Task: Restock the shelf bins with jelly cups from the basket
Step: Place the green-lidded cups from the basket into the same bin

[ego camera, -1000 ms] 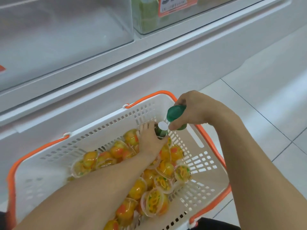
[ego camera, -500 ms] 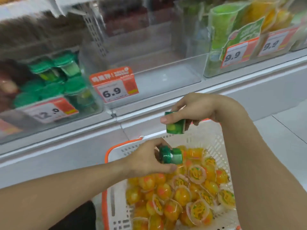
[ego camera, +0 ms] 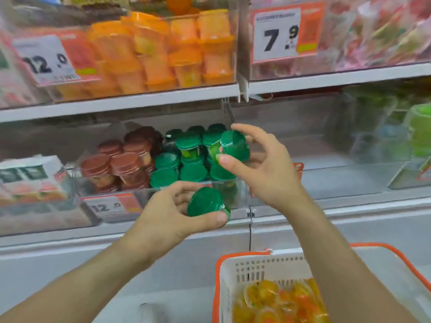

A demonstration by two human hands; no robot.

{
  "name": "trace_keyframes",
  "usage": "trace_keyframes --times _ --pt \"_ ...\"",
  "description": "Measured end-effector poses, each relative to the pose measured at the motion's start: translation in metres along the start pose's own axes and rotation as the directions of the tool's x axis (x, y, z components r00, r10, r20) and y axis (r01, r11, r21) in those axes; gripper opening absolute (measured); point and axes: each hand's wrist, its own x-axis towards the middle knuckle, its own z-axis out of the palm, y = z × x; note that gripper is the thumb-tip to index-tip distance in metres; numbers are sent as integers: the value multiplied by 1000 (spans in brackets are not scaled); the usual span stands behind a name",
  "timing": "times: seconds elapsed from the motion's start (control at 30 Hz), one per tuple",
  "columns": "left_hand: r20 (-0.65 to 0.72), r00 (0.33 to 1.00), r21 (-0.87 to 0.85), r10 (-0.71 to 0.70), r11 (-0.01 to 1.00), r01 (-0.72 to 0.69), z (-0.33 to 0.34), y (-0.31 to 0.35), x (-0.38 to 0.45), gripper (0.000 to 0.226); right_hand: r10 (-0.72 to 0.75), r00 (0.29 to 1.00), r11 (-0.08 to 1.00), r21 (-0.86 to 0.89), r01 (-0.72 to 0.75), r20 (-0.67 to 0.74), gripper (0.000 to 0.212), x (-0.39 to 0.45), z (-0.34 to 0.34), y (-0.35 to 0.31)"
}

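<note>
Right hand (ego camera: 268,169) pinches green jelly cup (ego camera: 233,146) (tilted) just above the green-cup bin (ego camera: 224,183); left hand (ego camera: 168,215) grips another cup (ego camera: 205,201) lower, in front.

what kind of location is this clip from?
Most likely a shop or supermarket snack aisle: shelves with clear bins of green-lidded jelly cups, printed price tags such as the 7.9 tag, and an orange-rimmed shopping basket of stock on the floor.

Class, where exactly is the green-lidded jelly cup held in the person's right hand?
In the head view, the right hand holds the green-lidded jelly cup mid-frame, tilted, at the bin of green cups.
</note>
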Motion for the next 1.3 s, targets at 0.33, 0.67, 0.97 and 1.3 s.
trace_keyframes --times 0.33,0.67,0.97,1.3 --pt "-515 804 71 299 949 -307 -16 11 41 54 -227 974 798 -574 182 -7 47 7 42 19" --pt "-626 719 75 301 941 -329 0 13 60 67 -264 958 664 -698 267 115 42 19 25 31" --pt "-536 782 138 320 946 -292 2 -2 67 58 -214 972 806 -544 233 101 54 12 17 26" --pt "-435 847 361 305 921 -146 -1 -15 77 74 -263 962 720 -648 249 77 34 11 23 32"
